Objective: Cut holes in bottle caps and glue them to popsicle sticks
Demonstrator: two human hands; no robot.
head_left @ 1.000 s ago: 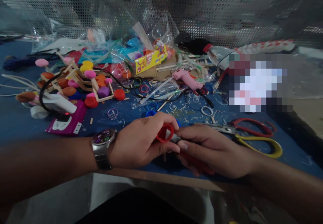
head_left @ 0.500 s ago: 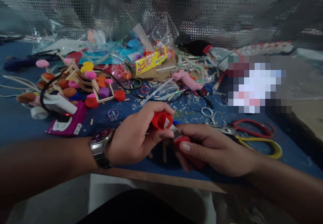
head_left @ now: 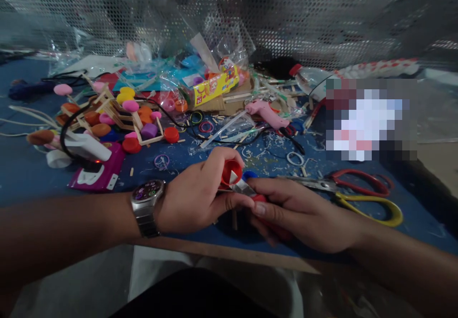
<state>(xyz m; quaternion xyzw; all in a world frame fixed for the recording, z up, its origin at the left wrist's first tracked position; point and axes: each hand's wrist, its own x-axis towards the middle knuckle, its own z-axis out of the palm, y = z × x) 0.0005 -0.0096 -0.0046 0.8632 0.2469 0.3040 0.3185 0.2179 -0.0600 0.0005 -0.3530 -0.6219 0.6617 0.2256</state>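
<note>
My left hand (head_left: 196, 194), a watch (head_left: 148, 191) on its wrist, is closed around a red bottle cap (head_left: 232, 167) with the hollow side facing up toward me. In my right hand (head_left: 304, 213) is a red-handled utility knife (head_left: 263, 198). The knife's pale blade tip (head_left: 233, 176) shows inside the cap. My left thumb reaches across below the blade, to the front of the knife handle. A blue cap (head_left: 249, 175) lies just behind the knife. Scissors (head_left: 331, 183) with one red and one yellow handle loop lie beyond my right hand.
A pink glue gun (head_left: 266, 113) lies behind my hands among glue strings. To the left stand a stick structure with colourful caps (head_left: 130, 105) and a purple power strip (head_left: 103, 170) with a plugged-in white adapter (head_left: 89, 147). A plastic bottle (head_left: 313, 81) and wrappers (head_left: 214, 86) lie behind.
The cap has turned slightly within my left hand, and my left thumb has slid right toward the knife handle. More of the blue cap shows. The view has shifted a little.
</note>
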